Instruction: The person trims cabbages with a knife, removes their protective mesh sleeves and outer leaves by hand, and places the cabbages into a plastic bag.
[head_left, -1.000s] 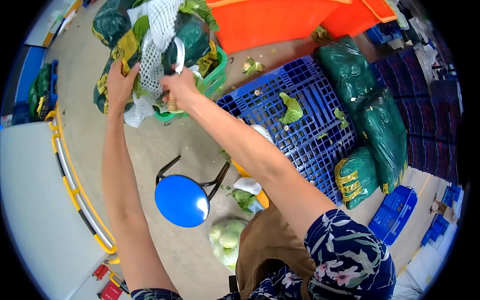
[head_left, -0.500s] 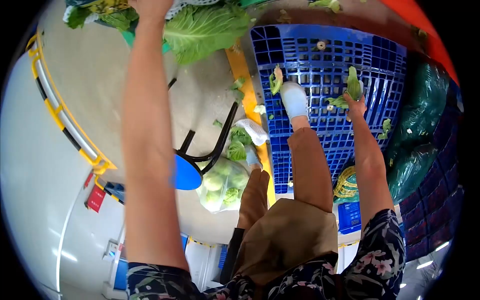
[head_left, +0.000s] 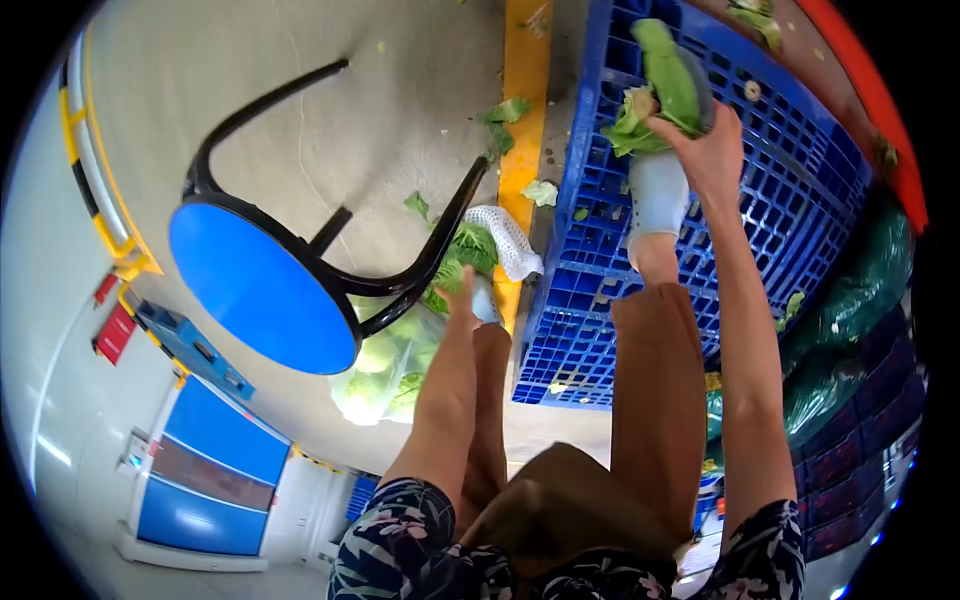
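My right hand (head_left: 712,155) is closed around loose green cabbage leaves (head_left: 668,75), held over the blue plastic pallet (head_left: 790,160) and in front of my right shoe (head_left: 658,190). A greyish edge shows behind the leaves; I cannot make out what it is. Lower down at the left, my left hand (head_left: 458,297) has its fingers apart and holds nothing. It is close to more green leaves (head_left: 472,246) lying on the floor by my left shoe (head_left: 487,300) and a white net (head_left: 508,240).
A blue-seated stool (head_left: 265,285) with black legs lies tipped at the left. Beside it stands a clear bag of cabbages (head_left: 385,365). Leaf scraps lie around the yellow floor line (head_left: 525,90). Filled green sacks (head_left: 850,300) line the pallet's right side.
My left hand has come down from the big cabbage leaves at the top to beside my left shoe. My right hand has moved towards my right shoe with leaves in it. The view has shifted.
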